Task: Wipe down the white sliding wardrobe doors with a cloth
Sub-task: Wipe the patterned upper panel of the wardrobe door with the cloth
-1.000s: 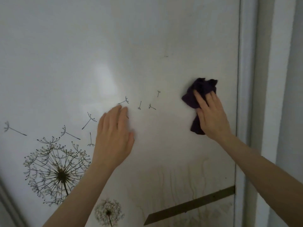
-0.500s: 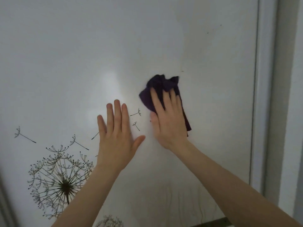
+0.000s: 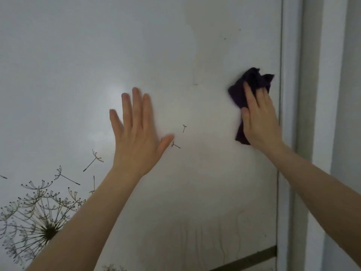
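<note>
Against the white wardrobe door (image 3: 175, 55), left hand (image 3: 136, 141) spreads open; right hand (image 3: 259, 122) presses the cloth (image 3: 252, 79) with straight fingers.

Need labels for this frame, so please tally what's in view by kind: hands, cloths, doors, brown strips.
Hands: 2 (left hand, right hand)
Cloth: 1
Door: 1
Brown strip: 1
Total: 5
</note>
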